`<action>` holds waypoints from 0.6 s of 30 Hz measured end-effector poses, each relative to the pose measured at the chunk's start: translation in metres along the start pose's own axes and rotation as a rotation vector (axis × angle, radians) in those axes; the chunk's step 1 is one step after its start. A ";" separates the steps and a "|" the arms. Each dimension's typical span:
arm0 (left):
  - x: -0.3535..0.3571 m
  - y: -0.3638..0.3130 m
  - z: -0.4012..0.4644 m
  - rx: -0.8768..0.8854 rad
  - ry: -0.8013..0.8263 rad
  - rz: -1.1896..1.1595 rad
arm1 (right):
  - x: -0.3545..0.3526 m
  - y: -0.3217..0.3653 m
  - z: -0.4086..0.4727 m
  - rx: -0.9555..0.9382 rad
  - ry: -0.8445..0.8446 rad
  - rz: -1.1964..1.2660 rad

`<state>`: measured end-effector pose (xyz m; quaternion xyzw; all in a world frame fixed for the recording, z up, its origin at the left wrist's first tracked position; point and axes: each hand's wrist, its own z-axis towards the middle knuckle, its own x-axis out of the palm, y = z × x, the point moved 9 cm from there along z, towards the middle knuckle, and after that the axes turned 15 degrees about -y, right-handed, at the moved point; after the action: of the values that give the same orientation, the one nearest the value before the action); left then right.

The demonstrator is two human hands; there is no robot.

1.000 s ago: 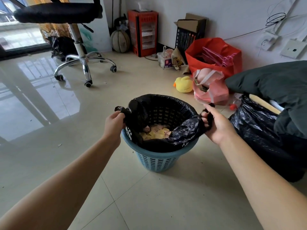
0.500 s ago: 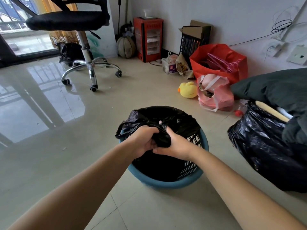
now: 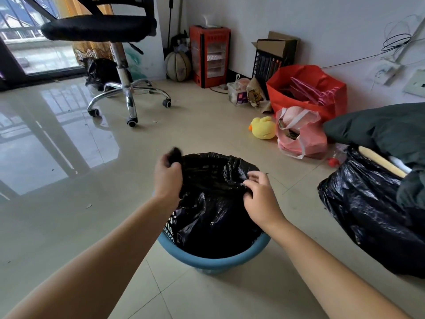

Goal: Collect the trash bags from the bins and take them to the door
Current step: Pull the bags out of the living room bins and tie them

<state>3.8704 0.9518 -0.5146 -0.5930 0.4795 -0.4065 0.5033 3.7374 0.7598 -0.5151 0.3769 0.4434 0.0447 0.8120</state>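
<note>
Bag (image 3: 213, 203): thin, limp, probably light; left hand (image 3: 167, 178) grips its edge, right hand (image 3: 259, 199) pinches beside.

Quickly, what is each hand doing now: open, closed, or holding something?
Left hand: closed, gripping an edge of the black trash bag in the blue bin.
Right hand: pinching the bag's other side, fingers curled.
</note>
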 end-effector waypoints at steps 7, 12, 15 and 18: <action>0.058 0.030 -0.092 -0.107 0.673 0.357 | 0.032 0.022 -0.016 0.280 0.327 0.468; 0.059 0.024 -0.085 -0.261 0.851 0.332 | 0.032 0.034 -0.028 -0.018 0.404 0.198; 0.054 0.004 -0.029 0.102 0.532 0.638 | 0.018 0.021 -0.015 -0.031 0.216 0.192; 0.053 0.008 0.013 0.194 0.258 0.741 | 0.018 0.024 -0.016 -0.107 0.224 0.160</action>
<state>3.8933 0.9020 -0.5247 -0.2739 0.6793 -0.3121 0.6051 3.7421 0.7933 -0.5167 0.3599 0.4965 0.1748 0.7703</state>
